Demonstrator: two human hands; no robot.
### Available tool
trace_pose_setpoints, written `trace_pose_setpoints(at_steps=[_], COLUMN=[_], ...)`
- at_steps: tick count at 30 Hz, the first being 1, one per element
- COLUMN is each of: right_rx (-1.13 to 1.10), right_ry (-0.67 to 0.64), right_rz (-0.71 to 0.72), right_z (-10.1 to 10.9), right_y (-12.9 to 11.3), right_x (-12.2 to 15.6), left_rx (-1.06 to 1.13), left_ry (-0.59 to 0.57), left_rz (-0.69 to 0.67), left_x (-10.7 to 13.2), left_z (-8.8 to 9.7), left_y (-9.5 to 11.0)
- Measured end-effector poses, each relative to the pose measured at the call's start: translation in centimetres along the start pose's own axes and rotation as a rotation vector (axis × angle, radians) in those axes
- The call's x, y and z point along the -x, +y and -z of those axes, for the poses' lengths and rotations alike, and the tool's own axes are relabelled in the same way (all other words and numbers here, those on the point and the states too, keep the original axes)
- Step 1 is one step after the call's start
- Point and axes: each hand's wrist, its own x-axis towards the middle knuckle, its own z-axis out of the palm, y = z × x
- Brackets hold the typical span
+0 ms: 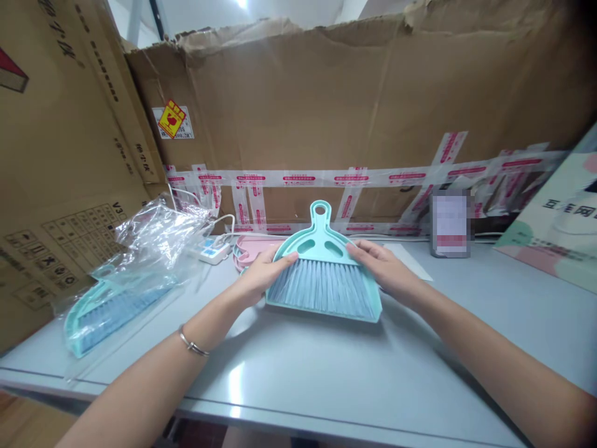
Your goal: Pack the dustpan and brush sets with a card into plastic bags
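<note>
A plastic-bagged turquoise dustpan-and-brush set point(119, 311) lies at the left of a gray desk point(326, 379), near a white power strip point(214, 251). At center, the left hand point(263, 272) pinches one side of a second turquoise dustpan point(321, 312), a gray-bristled brush point(324, 285) nested in it, handle upward, over the desk; the right hand point(385, 266) pinches the opposite side. A smartphone point(450, 223) stands farther right.

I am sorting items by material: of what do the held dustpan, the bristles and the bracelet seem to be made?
Dustpan: probably moulded plastic, smooth, by its even turquoise colour and thin rim.
Bristles: likely synthetic fibre, fairly matte, by fine, straight blue-grey strands.
Bracelet: seemingly polished metal, by its silvery highlights.
</note>
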Motion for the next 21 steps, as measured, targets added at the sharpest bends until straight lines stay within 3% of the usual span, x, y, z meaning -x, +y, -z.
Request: trace_pose_setpoints(at_steps=[2,5,8,13,21], right_rx=[0.120,0.525,0.734,0.953,1.028], right_ry=[0.045,0.364,0.424,0.381,0.419], right_rz=[0.012,-0.032,-0.128,-0.194,-0.067], right_z=[2.7,7.4,10.3,10.5,10.4], right_y=[0.9,3.5,6.6,9.5,7.9], right_x=[-1.0,-2.7,-4.0,-4.6,-3.0], left_rx=[0.018,0.035,0.046,0.014,0.031], left_ry=[0.014,0.063,0.073,0.087,0.086], left_rz=[0.022,0.009,-0.017,-0.018,-0.034], left_x=[0.0,-0.2,-0.4,-0.5,-0.4], left_z=[0.0,0.0,0.3,0.4,0.1], left_y=[-0.1,-0.4,-0.6,-0.8,-0.4])
